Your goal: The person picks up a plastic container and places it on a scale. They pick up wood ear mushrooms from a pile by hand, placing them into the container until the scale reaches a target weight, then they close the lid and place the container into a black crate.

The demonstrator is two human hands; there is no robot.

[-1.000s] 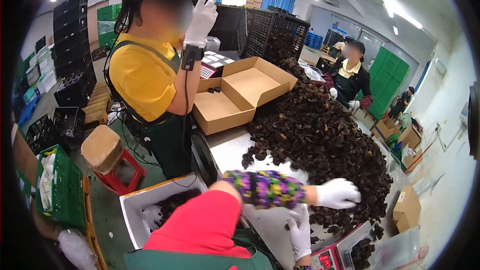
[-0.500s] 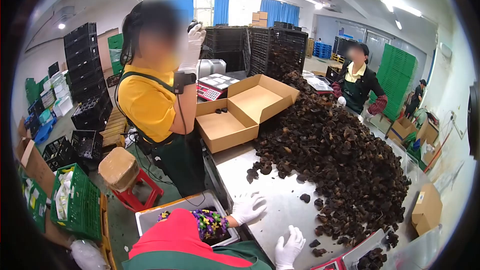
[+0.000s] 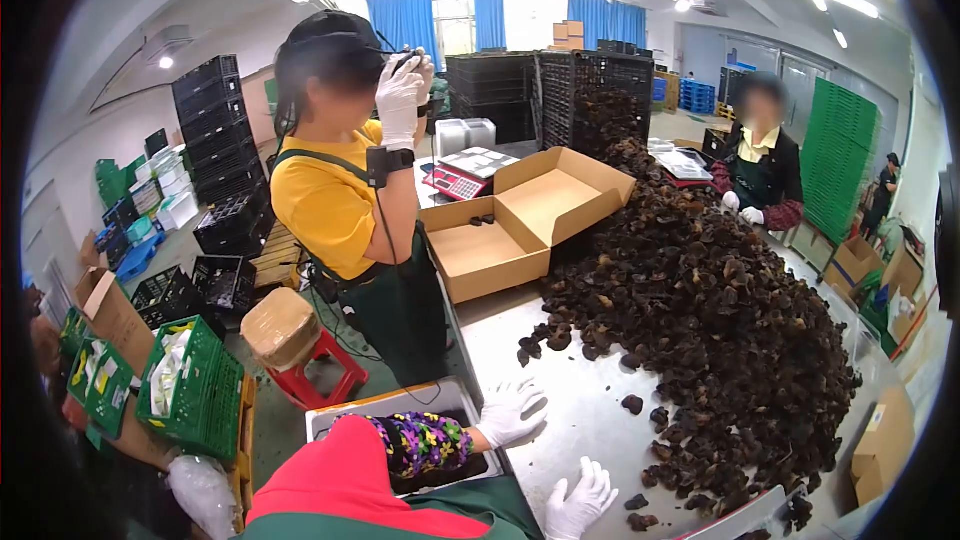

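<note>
My left hand, in a white glove, rests flat near the edge of the metal table, its fingers spread and holding nothing. Lower down, my right hand, also in a white glove, is open with its fingers apart over the same tabletop. A few loose dark pieces lie just right of it. Beyond them rises a large heap of dried black fungus. An open cardboard box with a few dark pieces inside stands farther up the table.
A white bin sits below my left forearm. At left, a co-worker in yellow stands by a red scale; another co-worker stands behind the heap. A box on a red stool and green crates occupy the floor.
The view has turned left, so everything sits farther right. My hands stay open at the table. The far co-worker's hands have come together; the one in yellow has hands raised near the cap.
</note>
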